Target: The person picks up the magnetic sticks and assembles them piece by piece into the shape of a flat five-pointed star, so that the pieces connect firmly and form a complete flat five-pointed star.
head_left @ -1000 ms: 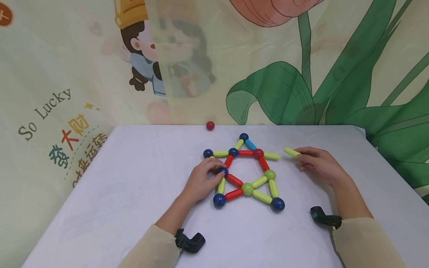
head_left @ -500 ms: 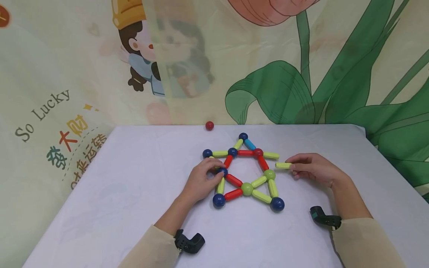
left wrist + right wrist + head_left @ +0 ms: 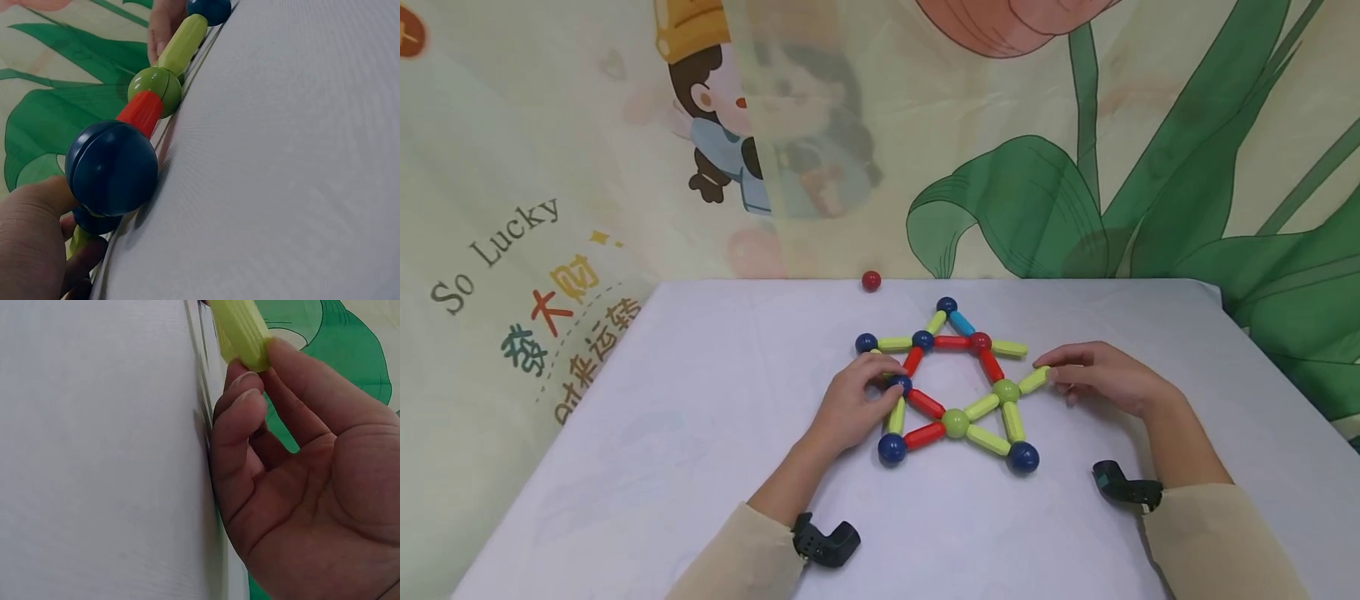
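A flat star-like frame of magnetic rods and balls lies on the table. My right hand (image 3: pixel 1108 379) pinches a yellow-green magnetic rod (image 3: pixel 1034 381) by its outer end, and the rod's other end meets the right green ball (image 3: pixel 1006 392). In the right wrist view, thumb and fingertips grip that rod (image 3: pixel 240 331). My left hand (image 3: pixel 856 404) holds the dark blue ball (image 3: pixel 902 385) on the frame's left side between thumb and fingers. Another yellow-green rod (image 3: pixel 1009 348) juts from the red ball (image 3: pixel 981 342), its outer end free.
A loose red ball (image 3: pixel 871 281) rests at the table's back edge. Blue balls (image 3: pixel 1022 457) mark the frame's outer corners. The white-covered table (image 3: pixel 647 467) ends at a printed backdrop (image 3: pixel 850 125). Both wrists wear black camera mounts (image 3: pixel 826 542).
My right hand has brought the yellow-green rod leftward and down from beside the frame to the right green ball. My left hand stays on the blue ball.
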A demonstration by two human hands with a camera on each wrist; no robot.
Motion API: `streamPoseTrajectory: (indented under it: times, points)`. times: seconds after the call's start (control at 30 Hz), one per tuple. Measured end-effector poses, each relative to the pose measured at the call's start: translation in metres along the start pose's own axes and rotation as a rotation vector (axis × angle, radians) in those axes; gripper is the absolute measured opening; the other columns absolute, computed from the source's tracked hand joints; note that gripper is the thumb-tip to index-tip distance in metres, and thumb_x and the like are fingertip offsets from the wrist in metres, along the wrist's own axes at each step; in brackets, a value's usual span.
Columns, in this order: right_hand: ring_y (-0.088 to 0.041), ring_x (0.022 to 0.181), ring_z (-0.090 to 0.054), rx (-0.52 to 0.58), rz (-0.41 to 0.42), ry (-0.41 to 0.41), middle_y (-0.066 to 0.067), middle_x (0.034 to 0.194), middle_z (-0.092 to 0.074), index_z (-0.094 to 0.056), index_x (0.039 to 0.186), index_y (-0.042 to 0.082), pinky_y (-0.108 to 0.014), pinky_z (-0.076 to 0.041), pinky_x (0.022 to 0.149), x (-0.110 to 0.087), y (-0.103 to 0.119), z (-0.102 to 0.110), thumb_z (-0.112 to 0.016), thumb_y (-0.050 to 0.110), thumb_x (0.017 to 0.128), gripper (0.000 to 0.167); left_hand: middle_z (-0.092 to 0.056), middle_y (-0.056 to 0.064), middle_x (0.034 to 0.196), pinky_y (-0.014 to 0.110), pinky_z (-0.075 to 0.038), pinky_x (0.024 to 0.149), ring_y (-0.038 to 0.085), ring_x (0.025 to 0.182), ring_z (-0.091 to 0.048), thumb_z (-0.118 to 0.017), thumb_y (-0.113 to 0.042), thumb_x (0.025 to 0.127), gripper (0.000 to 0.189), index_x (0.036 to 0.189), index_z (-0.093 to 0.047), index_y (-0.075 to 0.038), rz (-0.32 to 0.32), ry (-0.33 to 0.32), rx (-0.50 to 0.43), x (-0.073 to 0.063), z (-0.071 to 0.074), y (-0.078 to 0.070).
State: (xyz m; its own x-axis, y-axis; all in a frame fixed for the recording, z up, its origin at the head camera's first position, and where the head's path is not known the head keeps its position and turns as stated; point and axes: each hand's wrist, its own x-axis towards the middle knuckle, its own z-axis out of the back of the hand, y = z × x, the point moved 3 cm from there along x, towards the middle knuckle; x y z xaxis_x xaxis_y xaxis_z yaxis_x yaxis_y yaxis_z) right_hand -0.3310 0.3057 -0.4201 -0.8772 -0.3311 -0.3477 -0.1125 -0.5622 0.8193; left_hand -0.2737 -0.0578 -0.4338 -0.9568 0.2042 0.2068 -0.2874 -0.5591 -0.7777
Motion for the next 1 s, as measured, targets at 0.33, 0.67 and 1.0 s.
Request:
streamPoseTrajectory:
  times: [0.33, 0.67, 1.0]
  points:
    - [-0.021, 0.085, -0.061, 0.050, 0.014, -0.017, -0.010, 0.102, -0.064, -0.060, 0.136, -0.001, -0.029, -0.060, 0.073, 0.000, 0.004, -0.005, -0.066, 0.023, 0.101, 0.043, -0.066, -0.001, 0.129, 0.036, -0.057, 0.098, 0.015, 0.112, -0.064, -0.071, -0.018, 0.097, 0.021, 0.118, -0.075, -0.019, -0.004, 0.006, 0.006, 0.000, 0.001, -0.004]
    - [-0.021, 0.087, -0.063, 0.027, -0.018, -0.070, -0.010, 0.102, -0.065, -0.054, 0.130, -0.001, -0.030, -0.060, 0.074, 0.004, 0.011, -0.009, -0.064, 0.021, 0.101, 0.038, -0.066, -0.002, 0.128, 0.035, -0.057, 0.097, 0.015, 0.111, -0.064, -0.072, -0.017, 0.096, 0.021, 0.117, -0.075, -0.019, -0.006, 0.000, -0.013, -0.002, 0.000, -0.003]
    - [-0.030, 0.098, -0.062, -0.204, 0.042, -0.283, -0.019, 0.118, -0.060, -0.057, 0.128, 0.001, -0.028, -0.057, 0.075, 0.015, 0.045, -0.009, -0.058, 0.026, 0.104, 0.035, -0.067, -0.002, 0.124, 0.033, -0.057, 0.092, 0.013, 0.104, -0.063, -0.073, -0.016, 0.095, 0.020, 0.115, -0.075, -0.018, -0.031, -0.009, 0.013, 0.000, -0.001, -0.001]
